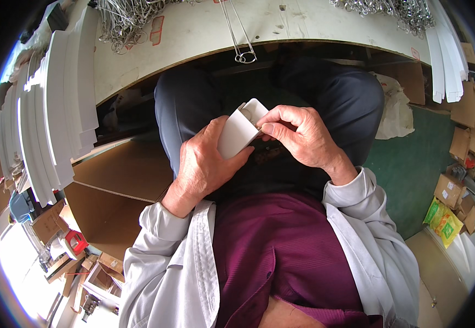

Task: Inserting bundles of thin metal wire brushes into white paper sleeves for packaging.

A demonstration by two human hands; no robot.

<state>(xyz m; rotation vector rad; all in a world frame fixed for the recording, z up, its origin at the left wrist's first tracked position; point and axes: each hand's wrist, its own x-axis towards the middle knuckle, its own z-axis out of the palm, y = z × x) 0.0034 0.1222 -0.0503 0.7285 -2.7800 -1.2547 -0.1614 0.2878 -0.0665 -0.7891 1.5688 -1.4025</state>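
Both hands over the lap, below the worktop (204,41) edge — left hand (204,164) and right hand (297,134) grasping a folded white card piece (238,131).

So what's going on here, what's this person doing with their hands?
A seated person holds a small white card box over their lap. The left hand grips it from below, while the right hand pinches its upper edge. In front stands a worktable with heaps of wire clips, and stacks of flat white card stand to the left.
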